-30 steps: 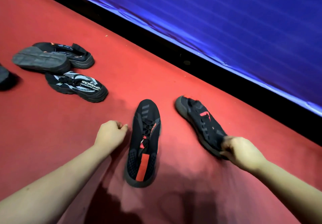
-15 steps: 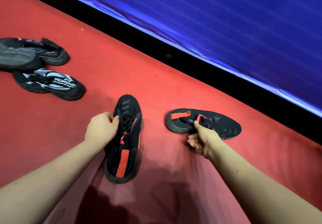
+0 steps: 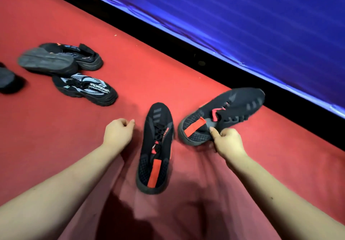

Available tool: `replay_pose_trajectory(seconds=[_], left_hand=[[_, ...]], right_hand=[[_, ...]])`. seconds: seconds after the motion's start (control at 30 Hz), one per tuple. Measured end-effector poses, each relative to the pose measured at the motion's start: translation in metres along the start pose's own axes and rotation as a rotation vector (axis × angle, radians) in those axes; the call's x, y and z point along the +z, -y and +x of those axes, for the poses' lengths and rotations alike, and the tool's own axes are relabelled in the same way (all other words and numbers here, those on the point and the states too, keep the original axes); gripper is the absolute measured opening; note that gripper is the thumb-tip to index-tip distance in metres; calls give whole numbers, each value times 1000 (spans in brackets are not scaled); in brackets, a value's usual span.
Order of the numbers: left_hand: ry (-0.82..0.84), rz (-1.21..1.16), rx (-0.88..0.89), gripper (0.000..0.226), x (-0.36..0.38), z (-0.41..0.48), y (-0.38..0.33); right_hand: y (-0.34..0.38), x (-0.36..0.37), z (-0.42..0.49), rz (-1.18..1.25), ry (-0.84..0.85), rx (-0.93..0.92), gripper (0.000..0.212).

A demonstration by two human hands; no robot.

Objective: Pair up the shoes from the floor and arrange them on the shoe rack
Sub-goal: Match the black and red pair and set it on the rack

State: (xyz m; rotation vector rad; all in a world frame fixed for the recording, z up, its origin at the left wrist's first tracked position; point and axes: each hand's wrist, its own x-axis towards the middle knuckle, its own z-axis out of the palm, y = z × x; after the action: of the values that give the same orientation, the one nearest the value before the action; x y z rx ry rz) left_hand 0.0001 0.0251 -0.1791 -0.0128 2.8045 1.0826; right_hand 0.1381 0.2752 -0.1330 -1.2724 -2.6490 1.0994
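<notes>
Two matching black knit shoes with red heel tabs are in front of me on the red carpet. One black shoe (image 3: pixel 156 146) lies flat, toe pointing away. My left hand (image 3: pixel 117 133) is just left of it with curled fingers, holding nothing and not touching it. My right hand (image 3: pixel 226 141) grips the second black shoe (image 3: pixel 229 112) by the side of its heel; its toe points up and to the right, toward the wall. No shoe rack is in view.
To the far left lie a black and light-blue patterned sneaker (image 3: pixel 84 88), an upturned shoe with a grey sole (image 3: pixel 46 62), another dark shoe (image 3: pixel 82 55) behind it, and part of a dark shoe (image 3: pixel 7 79) at the frame edge. A blue wall with a black base (image 3: pixel 205 53) runs diagonally.
My right hand has turned the second shoe so that its toe swings from pointing right toward up-right, closer to the first shoe. My left hand has come off the first shoe's side.
</notes>
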Motion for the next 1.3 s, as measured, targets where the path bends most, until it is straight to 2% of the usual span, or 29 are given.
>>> replay_pose_trajectory(seconds=[0.1, 0.17, 0.23, 0.3, 0.43, 0.53, 0.63, 0.7, 0.83, 0.97, 1.1, 1.3], left_hand=[[-54, -288, -235, 43, -23, 20, 23], [-98, -494, -400, 41, -39, 26, 38], [-119, -532, -498, 39, -58, 28, 55], [-111, -466, -519, 38, -73, 21, 71], [100, -383, -517, 42, -76, -13, 104], [173, -224, -451, 41, -63, -32, 114], [136, -24, -313, 45, -60, -33, 108], [125, -25, -224, 46, -58, -31, 97], [118, 51, -118, 41, -55, -34, 82], [125, 142, -35, 29, -56, -36, 84], [122, 204, 24, 25, -59, -34, 80], [158, 148, -18, 23, -59, -36, 81]], right_hand=[[59, 14, -24, -157, 121, -222, 54], [92, 40, -41, -218, 235, -293, 52], [109, 78, -57, -240, 365, -276, 47], [112, 111, -72, -253, 451, -217, 43], [112, 142, -101, -386, 486, -239, 30], [109, 132, -102, -339, 501, -267, 36], [91, 106, -80, -268, 205, -215, 39], [73, 92, -66, -273, 114, -137, 38], [49, 98, -57, -224, 277, 7, 35], [45, 108, -53, -141, 229, 86, 33], [36, 109, -49, -117, 214, 23, 36], [26, 108, -42, 26, 263, 49, 30]])
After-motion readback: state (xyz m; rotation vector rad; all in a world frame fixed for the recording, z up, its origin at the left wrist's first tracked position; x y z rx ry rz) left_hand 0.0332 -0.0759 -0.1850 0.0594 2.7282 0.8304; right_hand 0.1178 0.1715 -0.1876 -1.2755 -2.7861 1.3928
